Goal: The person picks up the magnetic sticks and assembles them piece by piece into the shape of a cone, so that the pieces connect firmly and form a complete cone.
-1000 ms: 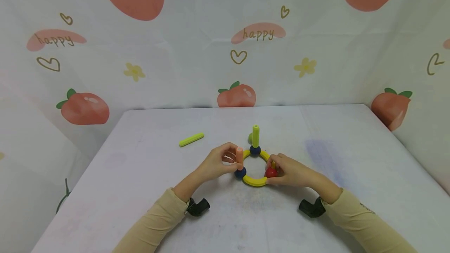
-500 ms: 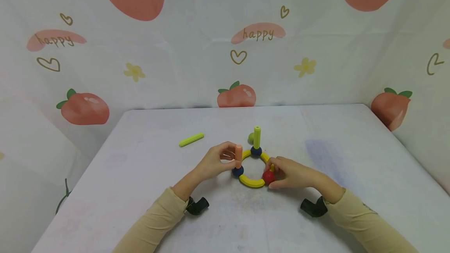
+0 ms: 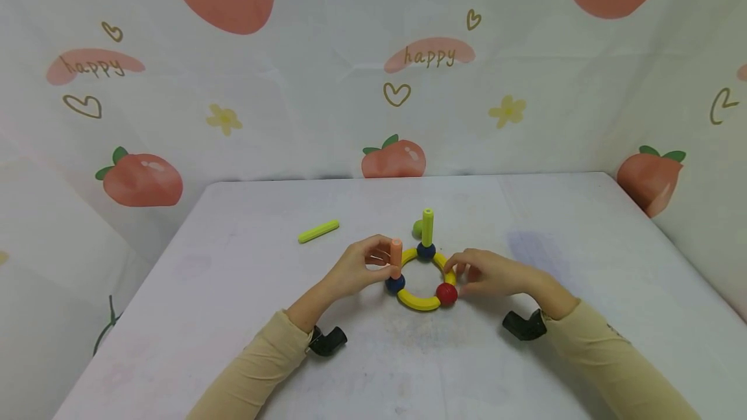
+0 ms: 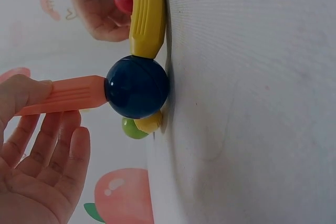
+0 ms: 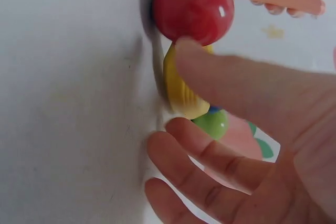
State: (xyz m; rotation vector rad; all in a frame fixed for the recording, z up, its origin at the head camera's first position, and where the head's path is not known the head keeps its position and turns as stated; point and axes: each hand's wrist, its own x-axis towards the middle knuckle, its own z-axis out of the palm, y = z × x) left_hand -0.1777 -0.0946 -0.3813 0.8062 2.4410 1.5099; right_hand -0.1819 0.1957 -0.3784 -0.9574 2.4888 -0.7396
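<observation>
Left hand (image 3: 357,269) pinches upright orange plastic stick (image 3: 396,258) on dark blue ball (image 3: 395,284). Right hand (image 3: 487,272), fingers relaxed, just beside red plastic ball (image 3: 447,293) on yellow curved-piece ring (image 3: 417,302).

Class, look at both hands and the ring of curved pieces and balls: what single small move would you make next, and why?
Probably fetch the loose green stick with the right hand and stand it on the red ball. That hand looks free, the red ball carries no stick, while the left hand holds the orange stick on its blue ball.
</observation>
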